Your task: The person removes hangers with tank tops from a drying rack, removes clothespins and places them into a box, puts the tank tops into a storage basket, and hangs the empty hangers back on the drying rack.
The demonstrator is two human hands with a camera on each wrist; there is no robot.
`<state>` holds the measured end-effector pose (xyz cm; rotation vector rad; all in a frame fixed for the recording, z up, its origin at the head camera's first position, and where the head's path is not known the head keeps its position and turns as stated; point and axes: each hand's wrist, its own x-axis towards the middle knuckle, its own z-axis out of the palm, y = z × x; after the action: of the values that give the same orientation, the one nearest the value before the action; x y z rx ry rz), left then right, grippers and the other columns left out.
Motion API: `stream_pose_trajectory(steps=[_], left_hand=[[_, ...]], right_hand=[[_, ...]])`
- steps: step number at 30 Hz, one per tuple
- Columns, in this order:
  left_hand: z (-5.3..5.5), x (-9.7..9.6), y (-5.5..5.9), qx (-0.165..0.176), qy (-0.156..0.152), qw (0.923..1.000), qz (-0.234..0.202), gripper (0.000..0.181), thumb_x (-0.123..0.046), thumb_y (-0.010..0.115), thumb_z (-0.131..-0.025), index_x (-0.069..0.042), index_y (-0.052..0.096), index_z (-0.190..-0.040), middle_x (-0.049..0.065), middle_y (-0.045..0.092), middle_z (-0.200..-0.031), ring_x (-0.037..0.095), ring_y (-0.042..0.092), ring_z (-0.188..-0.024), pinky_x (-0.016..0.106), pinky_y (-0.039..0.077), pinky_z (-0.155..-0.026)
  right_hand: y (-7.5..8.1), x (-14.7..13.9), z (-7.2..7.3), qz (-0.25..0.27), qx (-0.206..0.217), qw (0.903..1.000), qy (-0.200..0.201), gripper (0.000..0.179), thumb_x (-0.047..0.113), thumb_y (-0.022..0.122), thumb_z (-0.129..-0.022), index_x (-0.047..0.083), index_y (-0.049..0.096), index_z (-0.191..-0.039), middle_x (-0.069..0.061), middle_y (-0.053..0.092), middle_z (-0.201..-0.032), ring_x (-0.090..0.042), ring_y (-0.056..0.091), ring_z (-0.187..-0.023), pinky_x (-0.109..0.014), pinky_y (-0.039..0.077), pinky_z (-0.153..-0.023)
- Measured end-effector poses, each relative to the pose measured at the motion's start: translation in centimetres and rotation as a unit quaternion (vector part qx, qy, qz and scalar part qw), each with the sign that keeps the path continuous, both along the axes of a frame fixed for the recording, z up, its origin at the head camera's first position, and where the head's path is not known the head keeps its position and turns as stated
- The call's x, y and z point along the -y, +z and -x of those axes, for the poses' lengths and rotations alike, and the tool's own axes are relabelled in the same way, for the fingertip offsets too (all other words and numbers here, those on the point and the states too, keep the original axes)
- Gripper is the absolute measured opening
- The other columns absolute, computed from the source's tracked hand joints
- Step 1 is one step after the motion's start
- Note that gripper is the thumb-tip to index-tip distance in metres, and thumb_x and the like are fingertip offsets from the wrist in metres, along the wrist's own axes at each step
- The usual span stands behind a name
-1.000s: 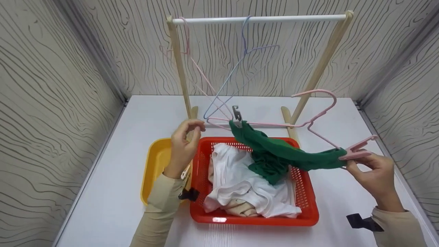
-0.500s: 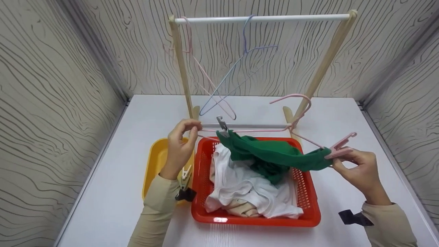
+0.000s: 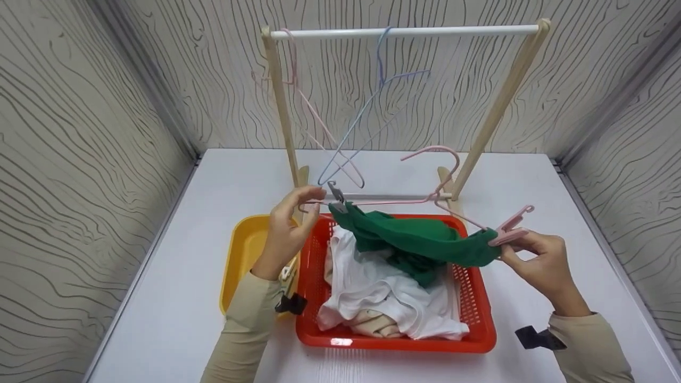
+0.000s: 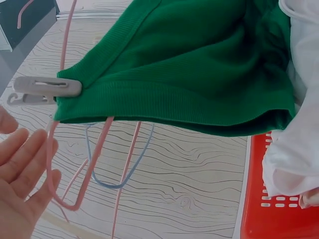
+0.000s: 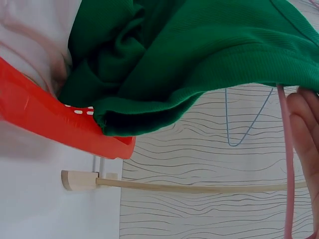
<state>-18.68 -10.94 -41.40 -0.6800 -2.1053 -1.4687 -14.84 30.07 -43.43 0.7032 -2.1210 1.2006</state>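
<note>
A green ribbed garment stretches along a pink clothes hanger, its lower folds over white clothes in the basket. A grey clothespin clips its left corner, a pink clothespin its right. My right hand grips the hanger's right end beside the pink clothespin; part of that grip is hidden. My left hand is at the hanger's left end, thumb and forefinger apart around it. In the left wrist view its fingers lie loosely beside the bent pink wire.
The red basket holds white and beige clothes. Left of it sits a yellow tray with clothespins partly behind my left wrist. Behind stands a rack with a white rail, bearing another pink hanger and a blue hanger.
The held hanger, garment and right hand have moved left, toward my left hand. My left hand, first apart from the hanger, is now around its left end.
</note>
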Motion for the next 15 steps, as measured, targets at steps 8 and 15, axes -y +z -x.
stream_pose_trajectory(steps=[8,15], left_hand=[[0.00,-0.29,-0.09,0.013,-0.014,0.9997,0.017,0.041,-0.003,0.065,-0.089,0.003,0.055,-0.127,0.017,0.067,-0.120,0.026,0.063,-0.112,0.040,0.051,-0.103],[0.05,-0.62,-0.15,0.010,-0.015,0.9997,0.017,0.044,-0.002,0.068,-0.086,0.006,0.054,-0.127,0.017,0.067,-0.118,0.027,0.064,-0.109,0.036,0.052,-0.100]], right_hand=[[0.00,0.75,-0.13,-0.009,0.012,0.9999,-0.006,0.025,-0.026,0.060,-0.062,-0.011,0.068,-0.079,0.036,0.065,-0.093,0.020,0.061,-0.077,-0.001,0.049,-0.075],[-0.11,0.99,-0.02,-0.016,0.004,0.9998,-0.008,0.026,-0.026,0.060,-0.061,-0.009,0.069,-0.079,0.036,0.066,-0.094,0.021,0.061,-0.079,-0.001,0.048,-0.075]])
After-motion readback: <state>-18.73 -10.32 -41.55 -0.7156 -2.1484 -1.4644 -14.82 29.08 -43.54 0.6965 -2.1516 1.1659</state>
